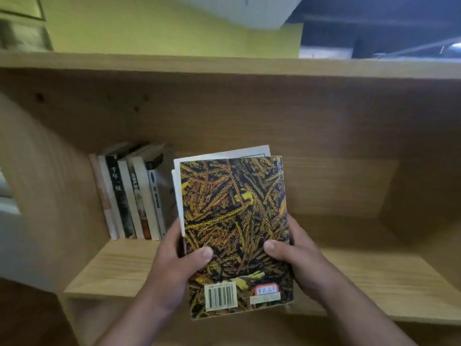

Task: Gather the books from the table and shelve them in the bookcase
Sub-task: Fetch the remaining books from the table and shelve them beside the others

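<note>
Shelving step: left hand (174,268) and right hand (296,260) each have a grip round the stack of books (234,221) at the shelf (374,283); next it likely needs standing upright beside the shelved row (132,196)

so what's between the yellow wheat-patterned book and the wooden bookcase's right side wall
The right hand gripping the book, then bare wooden shelf board to the wall, in the head view.
</note>
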A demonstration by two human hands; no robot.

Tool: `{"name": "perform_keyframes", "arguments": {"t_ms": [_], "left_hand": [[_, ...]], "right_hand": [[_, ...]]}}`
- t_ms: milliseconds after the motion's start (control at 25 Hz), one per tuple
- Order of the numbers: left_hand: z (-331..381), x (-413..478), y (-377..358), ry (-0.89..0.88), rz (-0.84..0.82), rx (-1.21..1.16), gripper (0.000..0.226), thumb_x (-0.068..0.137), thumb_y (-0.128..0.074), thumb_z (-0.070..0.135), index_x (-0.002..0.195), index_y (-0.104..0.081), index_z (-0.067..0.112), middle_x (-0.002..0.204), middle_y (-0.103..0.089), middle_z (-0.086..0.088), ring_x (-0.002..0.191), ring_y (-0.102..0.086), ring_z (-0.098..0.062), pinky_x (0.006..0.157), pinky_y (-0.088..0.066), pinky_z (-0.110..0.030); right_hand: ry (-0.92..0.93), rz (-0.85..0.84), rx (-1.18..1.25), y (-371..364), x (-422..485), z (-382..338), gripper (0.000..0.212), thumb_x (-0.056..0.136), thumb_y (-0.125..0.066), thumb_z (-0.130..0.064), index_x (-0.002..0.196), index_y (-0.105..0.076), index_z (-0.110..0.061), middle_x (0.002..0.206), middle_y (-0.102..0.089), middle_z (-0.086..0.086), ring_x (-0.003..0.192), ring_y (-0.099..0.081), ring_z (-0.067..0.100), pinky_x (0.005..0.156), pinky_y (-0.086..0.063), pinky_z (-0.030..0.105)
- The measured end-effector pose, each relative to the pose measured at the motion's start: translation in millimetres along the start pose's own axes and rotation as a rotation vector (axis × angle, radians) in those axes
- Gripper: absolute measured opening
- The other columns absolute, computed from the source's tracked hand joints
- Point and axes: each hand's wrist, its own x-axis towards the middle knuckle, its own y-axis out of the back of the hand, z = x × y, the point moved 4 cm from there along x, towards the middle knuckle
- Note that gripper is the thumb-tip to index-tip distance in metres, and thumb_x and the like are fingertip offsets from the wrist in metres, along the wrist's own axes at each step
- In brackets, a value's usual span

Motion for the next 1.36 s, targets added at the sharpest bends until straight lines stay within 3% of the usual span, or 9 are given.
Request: {"name": "perform_keyframes", "arguments": {"t_ms": [280,480,560,680,760,960,1120,1280,1360], "left_hand": [[-32,50,1,-0.190,-0.027,0.070,0.116,0.045,-0.088,0.066,0.144,-0.045,0.023,0.136,-0.063,-0.011,0.124,-0.060,-0.037,0.104,-0.045,-0.064],[-39,52,-9,-0.352,-0.060,0.260,0.077,0.065,-0.086,0.037,0.124,-0.037,0.045,0.113,-0.056,0.023,0.103,-0.058,0.004,0.081,-0.045,-0.019],[-45,51,-11,-0.407,0.043,0.438,0.077,0.070,-0.088,0.028,0.121,-0.035,0.049,0.116,-0.056,0.021,0.104,-0.060,0.004,0.092,-0.050,-0.027],[-45,51,-11,-0.473,0.222,0.678,0.115,0.056,-0.087,0.049,0.148,-0.019,0.039,0.142,-0.046,0.011,0.131,-0.047,-0.013,0.111,-0.043,-0.045],[-42,52,-14,-0.470,0.284,0.741,0.128,0.057,-0.085,0.056,0.155,-0.006,0.035,0.150,-0.036,0.006,0.139,-0.038,-0.018,0.115,-0.039,-0.045],[-39,47,-13,-0.362,0.325,0.795,0.137,0.063,-0.077,0.068,0.156,0.015,0.028,0.154,-0.022,-0.001,0.143,-0.030,-0.022,0.117,-0.036,-0.042],[-43,44,-5,-0.323,0.305,0.837,0.131,0.069,-0.065,0.077,0.155,0.020,0.024,0.158,-0.013,-0.005,0.146,-0.022,-0.024,0.119,-0.030,-0.043],[-37,55,20,-0.473,0.291,0.663,0.089,0.088,-0.063,0.051,0.155,-0.007,0.033,0.143,-0.041,0.006,0.127,-0.046,-0.014,0.107,-0.048,-0.042],[-30,61,35,-0.457,0.234,0.615,0.091,0.087,-0.071,0.040,0.155,-0.011,0.034,0.133,-0.046,0.014,0.120,-0.051,-0.009,0.104,-0.050,-0.039]], "right_hand": [[0.111,-0.016,0.044,22,59,29,0.086,0.048,-0.081,-0.031,0.130,-0.055,-0.021,0.109,-0.078,0.010,0.097,-0.076,0.028,0.081,-0.061,0.037],[0.072,-0.093,-0.028,41,70,45,0.078,0.057,-0.082,-0.021,0.130,-0.056,-0.016,0.113,-0.077,0.010,0.101,-0.075,0.026,0.081,-0.059,0.031],[0.084,-0.047,-0.119,44,67,46,0.063,0.068,-0.080,-0.016,0.128,-0.059,-0.015,0.112,-0.077,0.008,0.100,-0.075,0.023,0.078,-0.058,0.028],[0.177,0.206,-0.414,39,68,48,0.028,0.088,-0.077,-0.015,0.109,-0.061,-0.023,0.098,-0.070,-0.001,0.087,-0.067,0.012,0.068,-0.053,0.021],[0.229,0.352,-0.484,29,71,48,0.022,0.090,-0.073,-0.010,0.100,-0.058,-0.023,0.091,-0.065,0.002,0.080,-0.064,0.016,0.070,-0.058,0.033],[0.258,0.368,-0.499,1,70,39,0.048,0.096,-0.061,0.003,0.139,-0.048,-0.014,0.087,-0.058,-0.008,0.070,-0.063,0.003,0.061,-0.058,0.024],[0.191,0.100,-0.345,-36,65,35,0.040,0.104,-0.036,0.007,0.119,-0.056,-0.024,0.070,-0.078,-0.003,0.059,-0.075,0.006,0.047,-0.055,0.018],[0.026,-0.008,-0.140,-48,70,42,0.026,0.103,-0.049,-0.029,0.118,-0.070,-0.028,0.099,-0.081,0.002,0.090,-0.077,0.018,0.064,-0.062,0.027],[-0.064,-0.043,-0.203,-38,72,48,0.055,0.083,-0.067,-0.064,0.128,-0.066,-0.032,0.122,-0.074,0.001,0.114,-0.068,0.024,0.091,-0.059,0.039]]}}
